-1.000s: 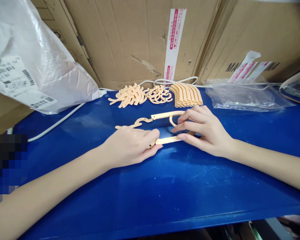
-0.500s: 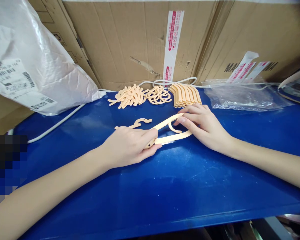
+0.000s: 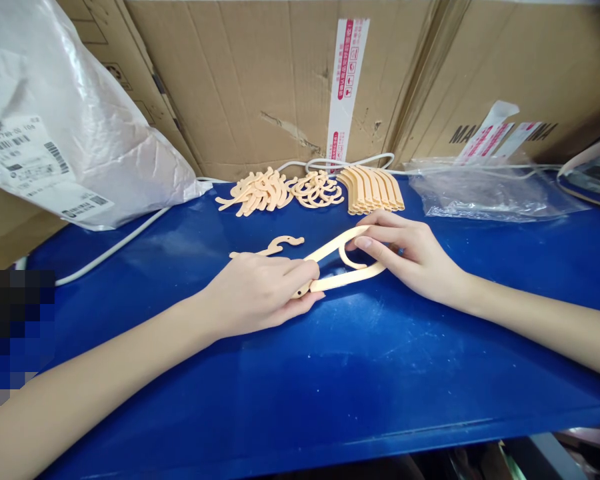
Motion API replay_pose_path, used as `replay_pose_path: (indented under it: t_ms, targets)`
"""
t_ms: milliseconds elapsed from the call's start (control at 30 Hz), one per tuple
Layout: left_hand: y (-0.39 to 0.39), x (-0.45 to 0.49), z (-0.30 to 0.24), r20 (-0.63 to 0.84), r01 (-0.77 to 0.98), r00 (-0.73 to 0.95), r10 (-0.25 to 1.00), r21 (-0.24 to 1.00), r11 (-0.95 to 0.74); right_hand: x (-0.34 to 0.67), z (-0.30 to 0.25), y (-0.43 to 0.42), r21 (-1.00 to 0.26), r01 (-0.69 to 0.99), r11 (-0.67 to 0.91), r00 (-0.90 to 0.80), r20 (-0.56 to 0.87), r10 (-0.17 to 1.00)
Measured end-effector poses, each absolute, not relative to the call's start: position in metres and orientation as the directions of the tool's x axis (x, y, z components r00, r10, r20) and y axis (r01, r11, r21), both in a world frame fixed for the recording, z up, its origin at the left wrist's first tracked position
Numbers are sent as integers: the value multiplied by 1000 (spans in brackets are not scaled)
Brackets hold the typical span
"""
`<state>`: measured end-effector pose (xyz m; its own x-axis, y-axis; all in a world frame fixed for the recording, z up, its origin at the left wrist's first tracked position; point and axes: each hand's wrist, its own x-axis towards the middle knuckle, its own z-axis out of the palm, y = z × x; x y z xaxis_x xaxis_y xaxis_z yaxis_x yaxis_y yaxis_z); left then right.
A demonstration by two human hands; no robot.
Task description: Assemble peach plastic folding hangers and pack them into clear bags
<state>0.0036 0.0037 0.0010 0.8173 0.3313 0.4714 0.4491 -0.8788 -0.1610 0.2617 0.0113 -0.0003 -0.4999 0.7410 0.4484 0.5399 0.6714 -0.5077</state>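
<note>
Between both hands is a cream plastic folding hanger (image 3: 344, 277), its two arms running side by side with a curved hook between them. My left hand (image 3: 265, 290) pinches its left end, where a dark hole shows near the thumb. At the other end my right hand (image 3: 405, 257) is closed around the arms, thumb and fingers on the hook's base; its fingertips are partly hidden. Just behind my left hand a loose cream hanger piece (image 3: 280, 245) lies on the blue table (image 3: 330, 387), partly covered by the hand.
Along the back lie a pile of cream arm pieces (image 3: 263, 191), a heap of hooks (image 3: 317, 190) and stacked curved arms (image 3: 373, 190). A clear plastic bag (image 3: 485, 193) is at right, a white parcel bag (image 3: 90, 133) at left. Cardboard boxes (image 3: 260, 80) and a white cable (image 3: 115, 250) border the table.
Both hands keep their hold on the hanger with barely any movement. The hook between the arms has shifted slightly, and the right fingers have moved a little.
</note>
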Motion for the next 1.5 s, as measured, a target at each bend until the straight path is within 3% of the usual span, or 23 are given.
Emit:
replay_pose_path:
  t_ms: [300,567,733,867,1133,1500]
  targets:
    - [5,2,-6,556,593,696,454,-88,-801,261,1,12,-598,530,601,-437,415,798]
    - [2,7,3,515,425,802,304,-133,-895,263,-3,19,-654,554,515,-327,399,857]
    - [4,7,4,472,324,851,231,-124,-938,265,-7,21,-621,579,528,-344,402,849]
    - [7,6,2,440,362,848,295,-77,-929,266,-9,22,-608,605,513,-347,379,858]
    - [9,5,1,426,405,845,323,-116,-907,265,-10,22,-573,670,472,-326,345,880]
    - [9,3,-1,390,486,806,445,-9,-874,264,-10,21,-531,706,469,-355,308,883]
